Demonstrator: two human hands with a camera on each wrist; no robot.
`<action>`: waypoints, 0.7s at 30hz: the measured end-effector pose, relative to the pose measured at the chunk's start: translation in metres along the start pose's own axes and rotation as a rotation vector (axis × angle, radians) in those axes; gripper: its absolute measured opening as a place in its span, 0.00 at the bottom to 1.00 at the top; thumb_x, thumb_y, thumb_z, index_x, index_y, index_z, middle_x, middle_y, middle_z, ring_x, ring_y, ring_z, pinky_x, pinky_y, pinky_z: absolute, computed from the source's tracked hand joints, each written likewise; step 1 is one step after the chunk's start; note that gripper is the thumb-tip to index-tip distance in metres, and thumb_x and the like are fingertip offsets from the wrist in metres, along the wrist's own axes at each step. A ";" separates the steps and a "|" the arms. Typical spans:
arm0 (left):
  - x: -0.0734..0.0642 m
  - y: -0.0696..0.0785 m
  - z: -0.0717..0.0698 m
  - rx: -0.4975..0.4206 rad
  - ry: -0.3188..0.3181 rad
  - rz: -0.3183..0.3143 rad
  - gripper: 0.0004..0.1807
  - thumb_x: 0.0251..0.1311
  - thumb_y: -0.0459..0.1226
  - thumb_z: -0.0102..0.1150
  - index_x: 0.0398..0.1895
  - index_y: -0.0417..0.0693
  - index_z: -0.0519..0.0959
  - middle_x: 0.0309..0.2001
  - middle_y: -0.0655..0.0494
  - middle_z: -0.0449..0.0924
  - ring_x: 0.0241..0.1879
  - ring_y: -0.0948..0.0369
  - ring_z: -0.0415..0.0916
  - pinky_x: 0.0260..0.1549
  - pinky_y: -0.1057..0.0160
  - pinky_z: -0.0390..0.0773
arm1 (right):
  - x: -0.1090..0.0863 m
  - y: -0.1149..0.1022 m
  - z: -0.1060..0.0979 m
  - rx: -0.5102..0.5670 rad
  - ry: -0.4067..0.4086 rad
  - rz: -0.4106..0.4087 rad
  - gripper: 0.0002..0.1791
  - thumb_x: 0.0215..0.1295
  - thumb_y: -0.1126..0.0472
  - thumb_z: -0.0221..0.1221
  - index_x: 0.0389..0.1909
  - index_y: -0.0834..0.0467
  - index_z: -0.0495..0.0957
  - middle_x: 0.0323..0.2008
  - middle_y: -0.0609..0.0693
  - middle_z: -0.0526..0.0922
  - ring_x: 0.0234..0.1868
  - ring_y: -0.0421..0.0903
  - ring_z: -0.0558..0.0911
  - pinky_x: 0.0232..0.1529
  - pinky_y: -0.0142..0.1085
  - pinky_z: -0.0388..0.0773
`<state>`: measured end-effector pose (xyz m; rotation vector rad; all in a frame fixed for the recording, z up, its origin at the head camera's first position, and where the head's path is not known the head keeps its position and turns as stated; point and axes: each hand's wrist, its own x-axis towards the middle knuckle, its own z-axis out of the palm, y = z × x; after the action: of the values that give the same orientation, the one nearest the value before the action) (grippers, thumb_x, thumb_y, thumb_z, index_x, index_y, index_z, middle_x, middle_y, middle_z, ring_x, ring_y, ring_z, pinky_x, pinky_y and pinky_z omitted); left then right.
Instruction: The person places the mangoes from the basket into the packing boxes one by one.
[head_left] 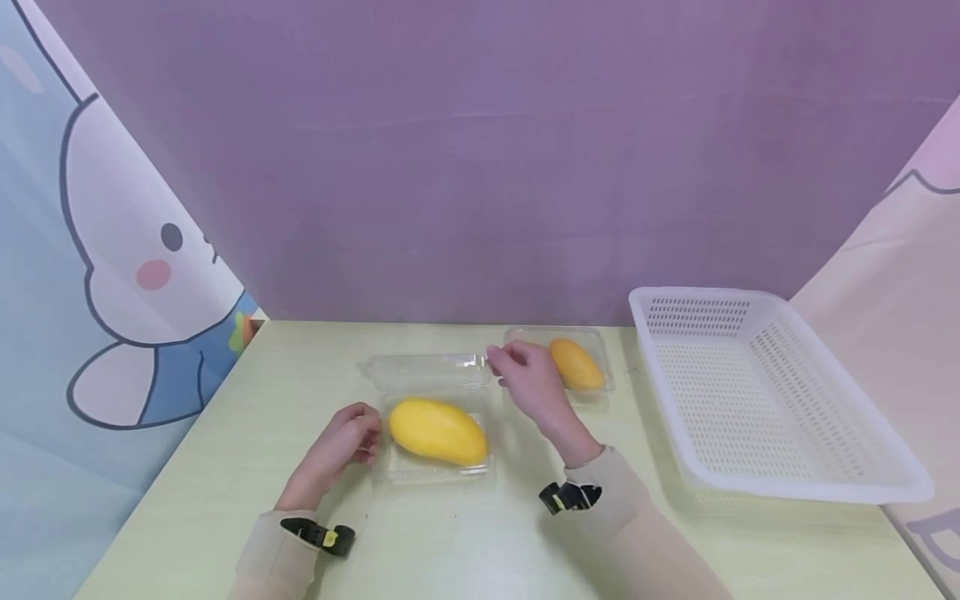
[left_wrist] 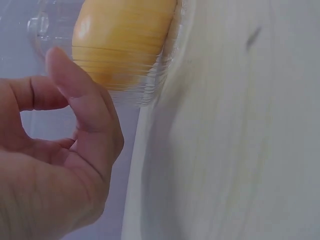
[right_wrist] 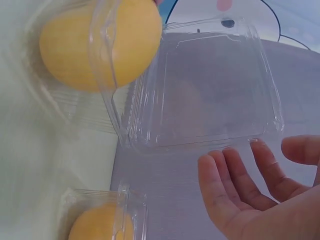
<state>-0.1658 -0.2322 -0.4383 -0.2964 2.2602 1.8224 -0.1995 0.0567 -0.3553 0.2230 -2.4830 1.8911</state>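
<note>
A large yellow mango (head_left: 438, 432) lies in the base of a clear plastic clamshell box (head_left: 442, 477). Its hinged lid (head_left: 431, 371) is raised behind the base; the right wrist view shows the lid (right_wrist: 215, 95) tilted open. Beside the box's left side is my left hand (head_left: 341, 442), fingers loosely curled, with a fingertip right at the clear wall in the left wrist view. My right hand (head_left: 536, 383) is at the lid's right corner. In the right wrist view its thumb and fingers (right_wrist: 270, 170) are spread apart, fingertips close to the lid's edge.
Behind my right hand, a second clear box (head_left: 555, 331) holds a smaller orange-yellow mango (head_left: 576, 364). To the right stands a white slotted plastic basket (head_left: 817, 492). A purple cloth (head_left: 480, 167) rises along the table's back edge.
</note>
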 end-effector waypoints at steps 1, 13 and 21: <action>0.000 0.000 0.000 -0.005 -0.001 -0.002 0.08 0.67 0.32 0.46 0.43 0.35 0.68 0.30 0.50 0.69 0.25 0.57 0.70 0.23 0.62 0.76 | -0.001 0.000 -0.001 0.008 -0.008 0.013 0.15 0.74 0.56 0.58 0.38 0.66 0.82 0.37 0.61 0.84 0.41 0.57 0.83 0.46 0.43 0.84; 0.001 0.001 -0.006 -0.135 -0.062 -0.046 0.11 0.69 0.37 0.45 0.41 0.36 0.71 0.26 0.53 0.71 0.23 0.58 0.71 0.24 0.62 0.77 | -0.012 0.012 -0.007 0.002 -0.095 0.103 0.14 0.70 0.57 0.60 0.45 0.66 0.81 0.39 0.56 0.83 0.40 0.52 0.82 0.45 0.44 0.84; -0.001 0.004 -0.013 -0.257 -0.129 -0.081 0.22 0.75 0.48 0.36 0.40 0.39 0.73 0.27 0.55 0.73 0.23 0.60 0.72 0.25 0.62 0.79 | -0.020 0.025 -0.010 0.017 -0.202 0.218 0.19 0.69 0.55 0.60 0.51 0.66 0.79 0.44 0.60 0.82 0.41 0.52 0.82 0.44 0.42 0.84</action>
<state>-0.1665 -0.2444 -0.4314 -0.2981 1.9028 2.0275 -0.1838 0.0746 -0.3783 0.1560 -2.7232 2.0667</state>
